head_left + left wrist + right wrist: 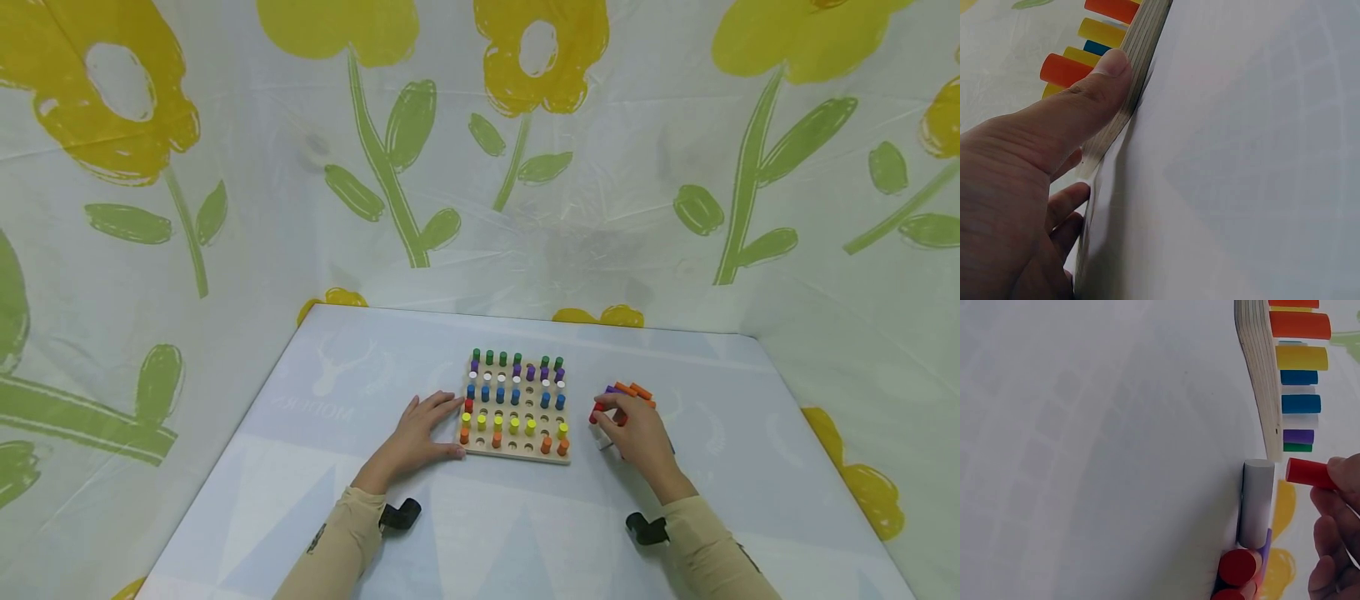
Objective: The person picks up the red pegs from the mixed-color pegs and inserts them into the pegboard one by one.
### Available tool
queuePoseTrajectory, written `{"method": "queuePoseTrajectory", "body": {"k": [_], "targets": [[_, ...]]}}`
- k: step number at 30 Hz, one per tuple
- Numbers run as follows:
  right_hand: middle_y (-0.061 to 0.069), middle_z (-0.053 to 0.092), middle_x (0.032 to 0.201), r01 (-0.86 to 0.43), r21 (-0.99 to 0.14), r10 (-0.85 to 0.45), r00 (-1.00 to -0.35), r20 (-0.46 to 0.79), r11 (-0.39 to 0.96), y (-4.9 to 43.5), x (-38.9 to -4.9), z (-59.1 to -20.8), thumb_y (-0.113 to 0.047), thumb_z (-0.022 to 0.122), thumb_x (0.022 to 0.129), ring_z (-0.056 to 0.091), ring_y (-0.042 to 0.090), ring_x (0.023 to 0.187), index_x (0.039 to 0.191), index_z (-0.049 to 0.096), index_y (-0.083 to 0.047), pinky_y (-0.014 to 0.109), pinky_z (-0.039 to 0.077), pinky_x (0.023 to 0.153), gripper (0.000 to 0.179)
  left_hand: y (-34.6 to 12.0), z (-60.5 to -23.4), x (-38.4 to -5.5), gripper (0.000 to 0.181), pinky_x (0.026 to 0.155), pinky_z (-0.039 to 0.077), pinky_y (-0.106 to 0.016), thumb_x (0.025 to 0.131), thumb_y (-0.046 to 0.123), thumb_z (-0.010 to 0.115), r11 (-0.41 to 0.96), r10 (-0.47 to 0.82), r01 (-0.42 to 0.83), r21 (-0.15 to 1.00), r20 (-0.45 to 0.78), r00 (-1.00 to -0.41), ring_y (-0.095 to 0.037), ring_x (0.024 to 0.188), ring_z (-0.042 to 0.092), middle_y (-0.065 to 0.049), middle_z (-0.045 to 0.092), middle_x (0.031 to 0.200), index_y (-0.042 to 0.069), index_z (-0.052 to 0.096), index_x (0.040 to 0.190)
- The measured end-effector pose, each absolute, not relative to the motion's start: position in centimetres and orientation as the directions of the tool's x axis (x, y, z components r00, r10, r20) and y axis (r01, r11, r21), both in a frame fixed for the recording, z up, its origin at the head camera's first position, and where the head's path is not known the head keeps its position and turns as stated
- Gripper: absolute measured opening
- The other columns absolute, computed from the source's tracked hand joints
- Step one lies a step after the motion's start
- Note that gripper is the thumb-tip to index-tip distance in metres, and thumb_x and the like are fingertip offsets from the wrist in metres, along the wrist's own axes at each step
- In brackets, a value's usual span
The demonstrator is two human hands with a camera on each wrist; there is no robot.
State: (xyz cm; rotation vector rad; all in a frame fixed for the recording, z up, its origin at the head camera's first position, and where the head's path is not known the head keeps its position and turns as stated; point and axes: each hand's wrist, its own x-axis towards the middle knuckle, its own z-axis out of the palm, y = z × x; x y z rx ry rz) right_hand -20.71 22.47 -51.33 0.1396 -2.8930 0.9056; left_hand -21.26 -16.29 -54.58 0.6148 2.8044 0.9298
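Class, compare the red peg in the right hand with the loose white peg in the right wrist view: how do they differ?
Colour: the red peg is bright red, the white peg plain white.
Support: the right hand pinches the red peg above the table; the white peg rests on it.
Pose: the red peg is roughly upright, the white peg on its side.
Both are cylinders outside the board.

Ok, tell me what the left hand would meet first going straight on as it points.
Most likely the wooden pegboard: the left hand points at its left side, thumb touching the edge, though finger depth is unclear.
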Motion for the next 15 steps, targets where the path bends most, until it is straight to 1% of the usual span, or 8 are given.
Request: {"method": "queuePoseTrajectory", "body": {"k": [5, 15], "targets": [[0.007, 0.073, 0.109, -0.139, -0.556, -0.067, -0.987, 0.148, 0.819, 22.34, -20.76, -51.32, -0.02, 0.073, 0.095, 0.06, 0.021, 0.087, 0.121, 0.071, -0.008, 0.032, 0.054, 0.073, 0.03, -16.3, -54.59, -21.28, 0.09, 0.126, 0.002, -0.056, 0.08, 0.049, 0.084, 0.726, 0.416, 0.341, 0.598, 0.014, -0.909, -0.03, 0.149, 0.032, -0.009, 0.042, 0.157, 0.018, 0.046, 0.155], [0.006, 0.072, 0.103, -0.156, -0.572, -0.078, -0.984, 0.159, 0.805, 21.59, -20.84, -51.1, -0.017, 0.074, 0.094, 0.058, 0.022, 0.086, 0.119, 0.072, -0.006, 0.03, 0.05, 0.067, 0.027, -16.33, -54.52, -21.24, 0.091, 0.126, 0.002, -0.055, 0.079, 0.049, 0.084, 0.726, 0.417, 0.339, 0.598, 0.009, -0.909, -0.03, 0.15, 0.031, -0.009, 0.042, 0.158, 0.018, 0.045, 0.155]]}}
